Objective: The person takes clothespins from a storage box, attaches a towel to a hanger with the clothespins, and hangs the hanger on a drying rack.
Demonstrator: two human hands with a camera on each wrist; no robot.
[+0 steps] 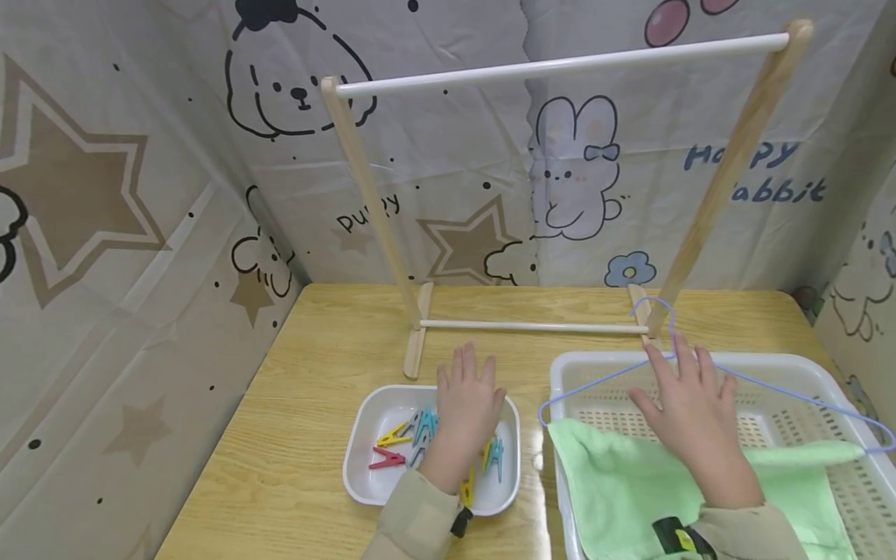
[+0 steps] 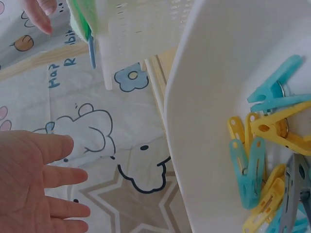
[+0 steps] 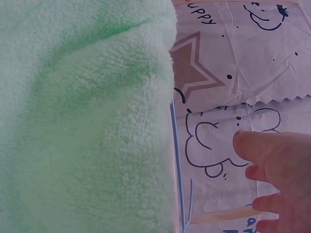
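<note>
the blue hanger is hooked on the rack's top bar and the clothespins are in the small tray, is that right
Not quite: the blue hanger is not on the top bar but over the white basket with the green towel, as the head view shows. The clothespins are indeed in the small tray.

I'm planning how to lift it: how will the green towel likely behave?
The towel will probably be floppy, since its fluffy cloth shows soft folds in the right wrist view. It may also slide on the hanger, as it seems merely draped there and no clip shows on it.
</note>
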